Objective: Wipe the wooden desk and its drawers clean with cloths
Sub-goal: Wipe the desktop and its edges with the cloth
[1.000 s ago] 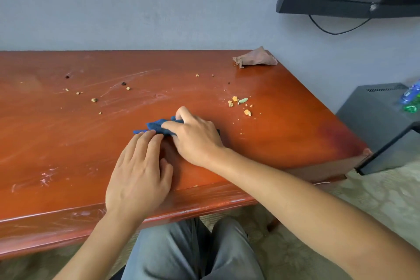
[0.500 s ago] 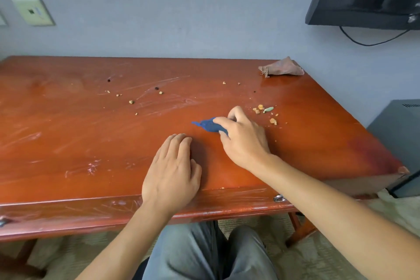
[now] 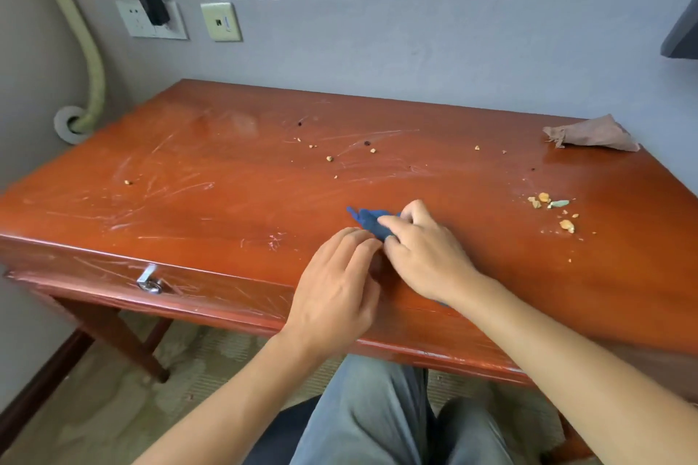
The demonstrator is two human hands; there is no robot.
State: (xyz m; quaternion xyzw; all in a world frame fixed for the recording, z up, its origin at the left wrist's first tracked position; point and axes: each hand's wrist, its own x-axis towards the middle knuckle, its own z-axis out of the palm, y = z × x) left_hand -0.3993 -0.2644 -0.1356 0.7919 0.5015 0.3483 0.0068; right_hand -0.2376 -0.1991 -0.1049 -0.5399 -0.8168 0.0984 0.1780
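Note:
The reddish wooden desk [image 3: 226,208] fills the view, scratched and strewn with crumbs [image 3: 551,206]. A small blue cloth [image 3: 368,219] lies bunched near the desk's middle. My right hand [image 3: 423,249] grips it with curled fingers and covers most of it. My left hand [image 3: 336,287] rests on the desktop just left of the cloth, fingertips reaching its near edge. A brown cloth [image 3: 593,134] lies crumpled at the far right corner. The drawer front [image 3: 113,272] below the left edge carries a metal handle [image 3: 149,281].
A grey wall stands behind the desk, with sockets and a plugged-in black adapter [image 3: 153,9]. A pale hose [image 3: 94,60] runs down the left wall. My knees [image 3: 377,408] sit under the front edge. A dark object's corner [image 3: 683,38] shows at right.
The view swung left, revealing the desk's left end, sockets and hose. My right hand slid the blue cloth leftward over the desktop, and my left hand stayed beside it.

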